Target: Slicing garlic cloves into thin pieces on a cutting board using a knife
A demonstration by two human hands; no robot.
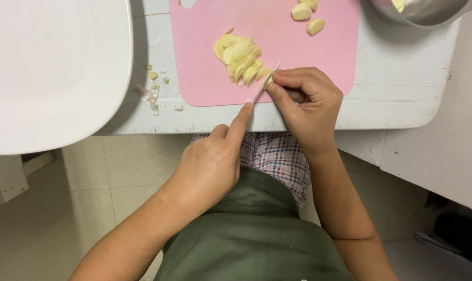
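On one pink board (298, 47), two hands' grips clamp: left (210, 166) on knife (264, 83), right (309, 104) on clove (268, 80).

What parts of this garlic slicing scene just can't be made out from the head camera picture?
- Knife handle: hidden inside the left hand; only the thin blade shows.
- Garlic piece being sliced: mostly covered by the right hand fingertips.
- Metal bowl: cut off by the top edge, contents barely visible.
- Pink cutting board: its far end is cut off by the top edge.
- Scraps beside the board: too small to identify.
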